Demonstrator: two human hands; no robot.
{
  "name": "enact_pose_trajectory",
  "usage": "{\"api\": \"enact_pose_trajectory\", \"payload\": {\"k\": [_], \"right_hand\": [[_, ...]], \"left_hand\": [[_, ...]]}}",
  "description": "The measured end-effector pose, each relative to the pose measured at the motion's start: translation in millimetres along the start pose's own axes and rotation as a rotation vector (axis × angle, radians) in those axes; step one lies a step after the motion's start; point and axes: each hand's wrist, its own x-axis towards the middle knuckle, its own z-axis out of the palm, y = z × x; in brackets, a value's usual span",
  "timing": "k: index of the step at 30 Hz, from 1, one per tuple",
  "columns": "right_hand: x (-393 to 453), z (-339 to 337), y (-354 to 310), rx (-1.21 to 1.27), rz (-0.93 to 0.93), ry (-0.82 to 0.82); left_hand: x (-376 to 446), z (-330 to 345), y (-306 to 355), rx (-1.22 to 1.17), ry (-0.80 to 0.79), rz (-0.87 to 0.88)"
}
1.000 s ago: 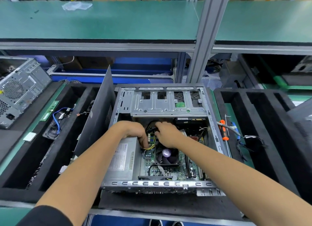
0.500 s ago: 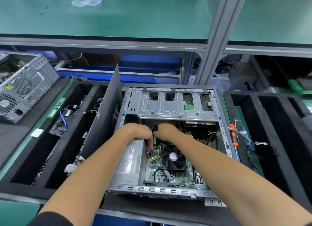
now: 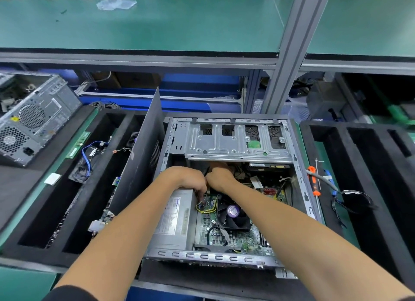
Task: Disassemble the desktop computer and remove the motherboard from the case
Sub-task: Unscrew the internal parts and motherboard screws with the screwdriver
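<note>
The case [image 3: 224, 143] lies open on its side at the middle of the bench, between two black foam trays — one on the left [image 3: 56, 210], one on the right [image 3: 370, 188]. Its dark side panel [image 3: 139, 154] stands tilted up along the left edge. A metal drive cage [image 3: 235, 143] spans the far part of the case; the grey power supply [image 3: 175, 222] sits at the near left inside. The motherboard [image 3: 235, 235] is in place on the floor of the case, near right of the power supply, with a black fan [image 3: 233, 215] on top of it. A second case [image 3: 29, 120] stands at the far left of the bench.

The left hand [image 3: 186, 179] reaches in over the far edge of the power supply, fingers curled down onto something just above the yellow and black wires [image 3: 206, 207] — what exactly it grips I cannot tell. The right hand [image 3: 220, 178] is just beside it, touching or nearly so, fingers curled away under the drive cage; whether it holds anything is hidden.

In the left tray lie a blue cable [image 3: 86, 156] and a green memory stick [image 3: 78, 144] at its edge. By the right tray rests an orange-handled screwdriver [image 3: 313, 180], with a loop of black cable [image 3: 352, 201] near it.
</note>
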Motion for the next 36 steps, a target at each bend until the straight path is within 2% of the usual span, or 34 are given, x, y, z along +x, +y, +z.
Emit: {"api": "enact_pose_trajectory", "payload": {"k": [4,7,10,15,18,20,25,27,30,33,36], "right_hand": [[-4.9,-14.5,-4.6,0.027,-0.005,-0.043],[-11.7,-12.8,3.4,-0.041,-0.051,-0.028],[-24.4,-7.3,9.8,-0.129,-0.106,0.024],[-58.3,-22.5,35.7,-0.355,-0.215,0.105],[-74.0,-30.7,57.0,-0.355,-0.235,0.178],[-78.0,-36.7,65.0,-0.401,-0.214,0.214],[-80.6,-40.0,78.8,-0.496,-0.081,0.170],[-80.1,-37.2,82.3,-0.465,-0.080,0.176],[-80.0,-36.8,80.8,-0.553,-0.094,0.214],[-80.9,-37.2,78.2,-0.536,-0.111,0.181],[-89.1,-33.9,77.4,-0.530,-0.206,0.164]], "left_hand": [[1.8,0.8,4.8,0.099,-0.026,0.043],[5.3,1.2,3.8,0.135,0.002,0.040],[6.9,1.5,-2.7,0.082,0.056,-0.014],[9.2,1.0,-5.7,-0.015,0.074,-0.004],[8.3,0.7,-0.6,-0.046,0.094,-0.050],[8.8,-1.2,3.4,0.013,0.090,-0.080],[16.3,-3.9,12.7,0.217,0.117,-0.089],[20.1,-0.8,13.1,0.256,0.091,-0.085],[21.2,3.0,13.0,0.308,0.063,-0.106],[19.8,2.5,13.2,0.336,0.075,-0.092],[16.3,1.1,14.7,0.351,0.085,-0.048]]}}
